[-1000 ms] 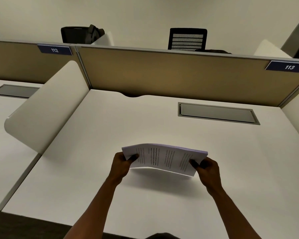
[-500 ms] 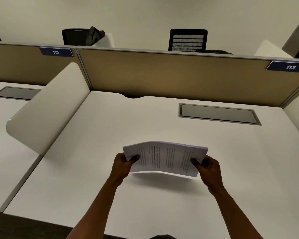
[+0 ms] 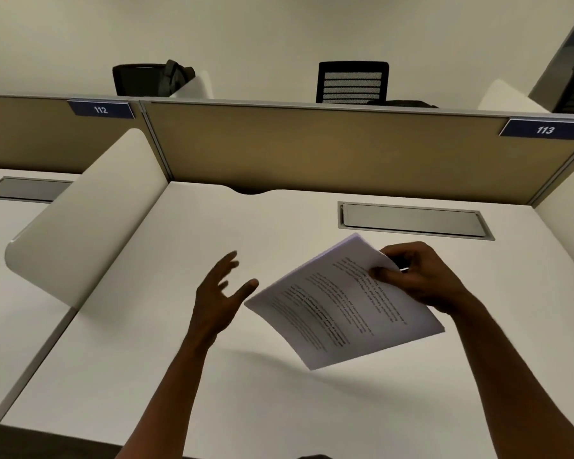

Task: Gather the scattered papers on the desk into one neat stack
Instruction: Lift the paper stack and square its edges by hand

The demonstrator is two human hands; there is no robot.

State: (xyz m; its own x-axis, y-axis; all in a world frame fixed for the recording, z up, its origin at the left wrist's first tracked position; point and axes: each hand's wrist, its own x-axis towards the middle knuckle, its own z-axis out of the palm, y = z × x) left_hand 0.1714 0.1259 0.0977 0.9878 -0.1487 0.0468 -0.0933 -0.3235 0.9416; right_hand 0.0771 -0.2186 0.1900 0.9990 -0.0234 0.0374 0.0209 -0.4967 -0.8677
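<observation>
A stack of printed white papers (image 3: 338,306) hangs tilted in the air above the white desk (image 3: 252,385), casting a shadow on it. My right hand (image 3: 421,276) pinches the stack at its far right corner, thumb on top. My left hand (image 3: 222,293) is just left of the stack's near-left corner, fingers spread, holding nothing and not touching the paper. No other loose sheets are visible on the desk.
A grey cable hatch (image 3: 411,220) is set into the desk behind the papers. A tan partition (image 3: 312,150) runs along the back, with a white curved divider (image 3: 87,220) on the left. Black chairs (image 3: 352,81) stand beyond the partition.
My left hand has let go of the stack and opened. My right hand alone has swung the papers to the right and tilted them.
</observation>
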